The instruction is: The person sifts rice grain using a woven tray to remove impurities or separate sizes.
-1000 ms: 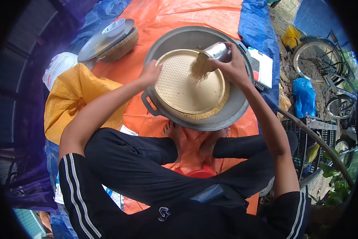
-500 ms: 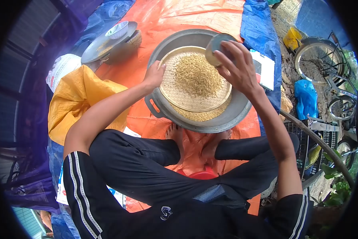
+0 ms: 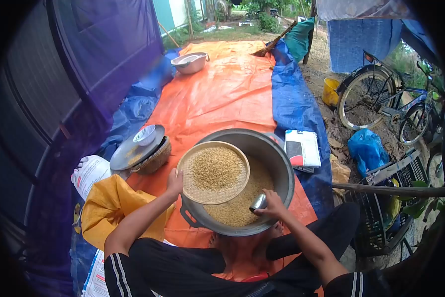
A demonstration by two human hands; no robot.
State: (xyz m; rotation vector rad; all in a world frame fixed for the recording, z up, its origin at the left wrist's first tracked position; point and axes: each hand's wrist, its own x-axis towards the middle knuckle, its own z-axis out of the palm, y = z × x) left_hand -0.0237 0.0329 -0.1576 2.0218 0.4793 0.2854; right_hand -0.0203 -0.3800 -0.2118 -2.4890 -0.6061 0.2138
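My left hand (image 3: 175, 181) grips the left rim of a round woven tray (image 3: 189, 190), which carries a heap of golden grain (image 3: 216, 168). The tray sits over the left part of a large grey metal pot (image 3: 282, 173) whose bottom is covered with more grain (image 3: 237, 210). In my right hand (image 3: 273, 204) is a small metal cup (image 3: 258, 202), held low inside the pot's right side, its mouth toward the grain. What the cup contains is hidden.
Left stand a basket (image 3: 155, 161) with a lid and a bowl (image 3: 144, 135), and a yellow sack (image 3: 108, 203). Folded sacks (image 3: 303, 149) lie right of the pot. Beyond are a basin (image 3: 190, 63) on the orange tarp (image 3: 222, 99), a bicycle (image 3: 368, 99) and a crate (image 3: 376, 218).
My right hand has moved the cup from above the tray down into the pot. The tray has shifted left over the pot. The view has tilted up, showing more tarp ahead.
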